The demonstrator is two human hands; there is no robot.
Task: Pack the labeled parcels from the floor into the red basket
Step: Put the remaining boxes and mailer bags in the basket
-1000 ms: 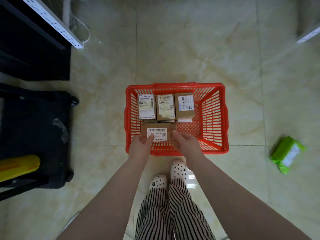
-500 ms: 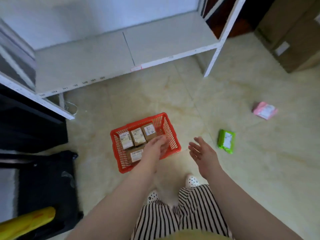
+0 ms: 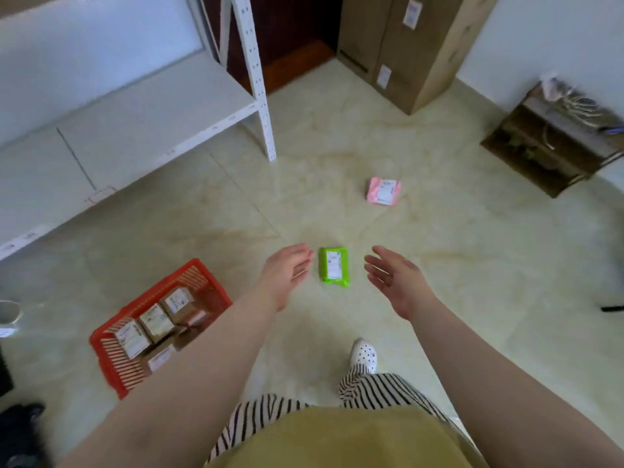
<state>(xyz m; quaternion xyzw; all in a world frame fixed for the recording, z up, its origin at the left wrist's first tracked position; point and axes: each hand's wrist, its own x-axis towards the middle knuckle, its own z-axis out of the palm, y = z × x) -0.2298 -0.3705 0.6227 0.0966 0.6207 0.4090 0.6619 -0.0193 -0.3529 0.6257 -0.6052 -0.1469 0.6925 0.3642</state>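
From the head camera I look down on a pale tiled floor (image 3: 456, 271) with both arms stretched out ahead of me. My left hand (image 3: 287, 273) hangs above the floor with its fingers straight and loosely together, holding nothing. My right hand (image 3: 393, 280) is held the same way, palm turned inward, fingers relaxed and slightly spread, also holding nothing. Between the two hands, touching neither, I see the green parcel (image 3: 334, 266) lying flat on the floor with its white label facing up. Farther out and to the right lies the pink parcel (image 3: 384, 191), also label up, well apart from the green one.

The red basket (image 3: 111, 358) sits on the floor to my lower left, partly hidden behind my left forearm. Inside it I can make out brown labeled boxes (image 3: 155, 320) in a row, three side by side, with another one nearer me at the basket's near end; how many more lie under the arm I cannot tell.

A white metal shelf (image 3: 141, 109) stands at the upper left, its upright post reaching the floor. Tall cardboard cartons (image 3: 405, 49) lean in the far corner, and a small dark wooden rack (image 3: 547, 146) stands by the right wall. Below me I see striped trousers (image 3: 378, 388) and one white perforated shoe (image 3: 364, 354).
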